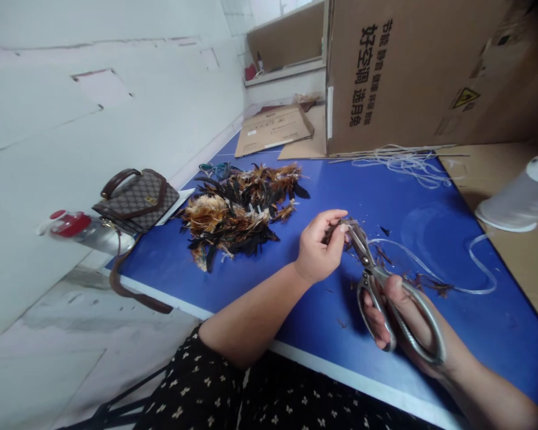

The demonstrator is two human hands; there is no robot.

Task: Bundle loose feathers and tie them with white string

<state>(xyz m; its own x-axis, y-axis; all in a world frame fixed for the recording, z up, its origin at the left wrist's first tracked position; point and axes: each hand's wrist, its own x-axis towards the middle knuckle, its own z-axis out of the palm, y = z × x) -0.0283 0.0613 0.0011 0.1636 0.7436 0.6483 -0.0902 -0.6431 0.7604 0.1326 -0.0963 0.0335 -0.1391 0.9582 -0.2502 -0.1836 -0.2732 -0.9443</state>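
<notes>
My left hand [321, 246] is closed in a pinch on a small bunch of dark feathers, mostly hidden by the fingers. My right hand [406, 310] grips a pair of metal scissors [366, 261] by the handles, with fingers through the loops. The blades point up and left and reach the feathers at my left fingertips. Clear cord [407, 254] runs over the blue table [323, 310] to the right of the scissors. Dark feather scraps [439, 286] lie around the blades. A heap of brown, black and tan feathers [246, 209] lies left of my left hand.
A patterned handbag [137, 200] and a red-capped bottle [87, 232] stand at the left edge. Flattened cardboard [273, 128] and a large carton [421, 71] are at the back. A cord tangle [399, 162] and a white spool [517, 197] sit at the right.
</notes>
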